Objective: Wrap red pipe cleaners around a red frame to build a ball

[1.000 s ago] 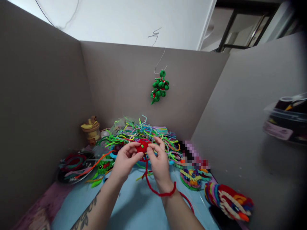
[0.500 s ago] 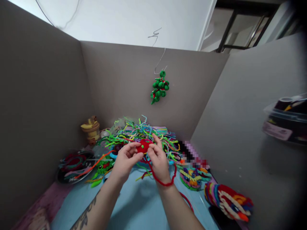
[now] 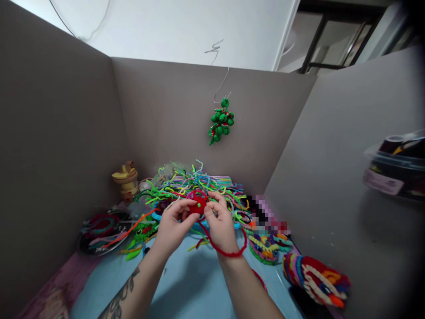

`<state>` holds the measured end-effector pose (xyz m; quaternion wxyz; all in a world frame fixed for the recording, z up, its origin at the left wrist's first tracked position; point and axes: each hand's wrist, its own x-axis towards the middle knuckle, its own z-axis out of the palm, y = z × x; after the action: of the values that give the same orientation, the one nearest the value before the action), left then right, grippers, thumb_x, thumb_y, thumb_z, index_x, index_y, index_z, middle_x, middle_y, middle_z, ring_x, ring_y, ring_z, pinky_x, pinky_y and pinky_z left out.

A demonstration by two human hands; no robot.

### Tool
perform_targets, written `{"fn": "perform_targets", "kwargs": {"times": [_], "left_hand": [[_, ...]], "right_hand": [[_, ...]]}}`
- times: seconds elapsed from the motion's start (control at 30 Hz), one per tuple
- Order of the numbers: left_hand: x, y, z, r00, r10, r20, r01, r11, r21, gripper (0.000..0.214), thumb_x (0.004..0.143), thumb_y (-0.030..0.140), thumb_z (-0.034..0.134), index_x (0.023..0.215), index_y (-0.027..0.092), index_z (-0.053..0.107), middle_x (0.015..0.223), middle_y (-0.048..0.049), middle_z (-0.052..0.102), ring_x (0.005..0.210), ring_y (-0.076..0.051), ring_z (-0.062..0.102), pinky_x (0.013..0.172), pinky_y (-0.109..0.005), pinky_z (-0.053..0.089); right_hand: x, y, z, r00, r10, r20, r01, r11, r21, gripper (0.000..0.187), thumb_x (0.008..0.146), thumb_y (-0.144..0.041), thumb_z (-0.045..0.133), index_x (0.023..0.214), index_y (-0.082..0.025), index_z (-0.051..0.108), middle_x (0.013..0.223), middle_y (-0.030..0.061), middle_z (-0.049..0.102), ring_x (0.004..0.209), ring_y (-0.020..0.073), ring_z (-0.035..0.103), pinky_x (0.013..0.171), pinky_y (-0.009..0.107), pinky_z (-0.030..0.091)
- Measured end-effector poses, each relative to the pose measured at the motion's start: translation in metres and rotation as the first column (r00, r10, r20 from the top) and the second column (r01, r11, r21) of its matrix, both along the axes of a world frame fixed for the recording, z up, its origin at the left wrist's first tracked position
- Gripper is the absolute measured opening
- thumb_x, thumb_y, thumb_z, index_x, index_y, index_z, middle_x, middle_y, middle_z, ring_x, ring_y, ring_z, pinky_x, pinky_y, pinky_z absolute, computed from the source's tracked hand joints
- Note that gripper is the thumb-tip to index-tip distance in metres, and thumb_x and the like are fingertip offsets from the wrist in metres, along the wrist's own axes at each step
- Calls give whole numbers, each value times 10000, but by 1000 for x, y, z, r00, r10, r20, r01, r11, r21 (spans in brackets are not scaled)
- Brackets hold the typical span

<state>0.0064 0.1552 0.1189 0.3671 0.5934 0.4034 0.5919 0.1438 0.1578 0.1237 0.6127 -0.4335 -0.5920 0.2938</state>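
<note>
Both hands meet in the middle above the blue table top (image 3: 186, 283). My left hand (image 3: 172, 226) pinches a small red pipe-cleaner coil (image 3: 198, 204) with a green dot in it. My right hand (image 3: 221, 221) is closed on the red pipe cleaner (image 3: 232, 253) that runs from the coil, loops up over it and curves down round my wrist. Behind the hands lies a heap of coloured pipe cleaners (image 3: 195, 184).
Grey cardboard walls close in the left, back and right. A green pipe-cleaner cluster (image 3: 221, 122) hangs on the back wall. A dark plate (image 3: 99, 230) of pipe cleaners and a yellow figure (image 3: 125, 179) stand left; woven colourful pieces (image 3: 315, 277) lie right.
My right hand has wound the red pipe cleaner up and over the coil, forming a loop above it. The trailing part has drawn closer round my wrist. My left hand kept its hold.
</note>
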Motion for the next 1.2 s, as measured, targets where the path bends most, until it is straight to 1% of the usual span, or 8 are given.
{"fn": "perform_targets", "kwargs": {"times": [0.27,0.6,0.7,0.8,0.9,0.97,1.07,1.2], "left_hand": [[0,2,-2,996,25,-86,-23,999,31,245,720,269,692,949,188,654,693,10,550,606,-115,470,562,-221,385],[8,-7,4,986,67,-155,-61,997,37,204,705,212,667,903,168,660,678,17,546,557,-103,413,529,-223,351],[8,-6,3,991,68,-116,-65,997,31,215,704,231,679,911,173,665,663,20,550,561,-105,436,536,-221,368],[5,-2,0,997,76,4,-76,997,-20,268,695,269,703,944,176,663,653,21,571,580,-111,487,555,-218,393],[0,3,-1,979,133,154,-122,989,-80,348,680,295,727,994,170,644,690,13,616,615,-118,545,600,-228,433],[-4,7,0,956,178,231,-159,982,-98,391,666,296,744,1015,163,629,711,9,632,637,-119,569,627,-234,455],[-6,10,1,926,223,304,-203,974,-96,416,643,284,763,1013,155,622,736,4,646,666,-120,589,655,-235,471],[-7,11,-1,932,237,274,-227,971,-68,385,655,277,752,1001,163,627,739,10,641,663,-115,579,650,-227,462]], "right_hand": [[5,9,-4,999,21,-27,-23,997,-78,199,794,-342,587,710,-182,673,1167,102,537,1106,236,523,952,356,371],[3,6,-1,999,32,-2,-32,996,-78,262,796,-363,549,624,-172,603,1113,112,521,1039,236,538,916,362,401],[4,8,-2,999,44,-6,-44,996,-82,272,811,-368,554,635,-172,625,1224,118,511,1142,247,506,977,365,364],[8,10,-2,999,48,-24,-49,998,-46,239,851,-344,512,823,-191,693,1307,107,492,1206,238,472,1016,374,340],[13,10,2,1000,20,16,-21,998,65,238,815,-215,520,983,-227,688,1151,79,580,1095,209,529,961,361,395],[15,6,6,976,160,150,-177,978,109,314,767,-143,542,1028,-247,681,996,49,609,947,184,568,883,333,442],[13,-1,11,832,444,333,-491,869,67,378,763,-149,569,1107,-283,652,887,14,614,792,155,573,784,302,477],[6,-8,13,860,412,302,-464,877,127,180,812,-219,560,893,-257,717,816,26,639,775,165,585,752,303,475]]}}
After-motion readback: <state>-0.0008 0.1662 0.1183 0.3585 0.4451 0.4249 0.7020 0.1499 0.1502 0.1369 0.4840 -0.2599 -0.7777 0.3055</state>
